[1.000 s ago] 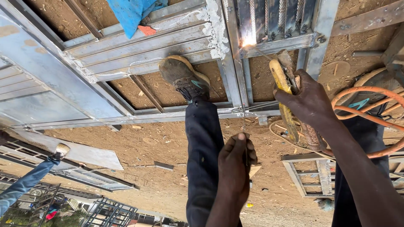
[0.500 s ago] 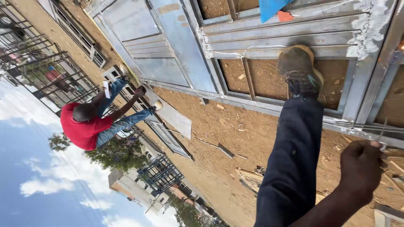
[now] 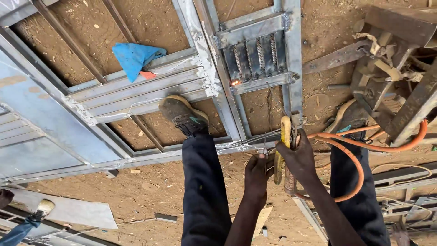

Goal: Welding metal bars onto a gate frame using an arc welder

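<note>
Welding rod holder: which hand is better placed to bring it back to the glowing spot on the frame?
Right: the right hand grips the yellow holder, while the left hand only pinches a thin rod.

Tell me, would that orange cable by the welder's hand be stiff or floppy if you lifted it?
Probably floppy but springy: the orange cable lies in broad loops on the dirt rather than sharp kinks. It looks thick, so likely heavy for its length and apt to drag. The right hand grips the yellow holder it seems to feed.

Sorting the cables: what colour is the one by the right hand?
Orange cable, head view.

Orange cable crowds right — bare dirt left.
</note>
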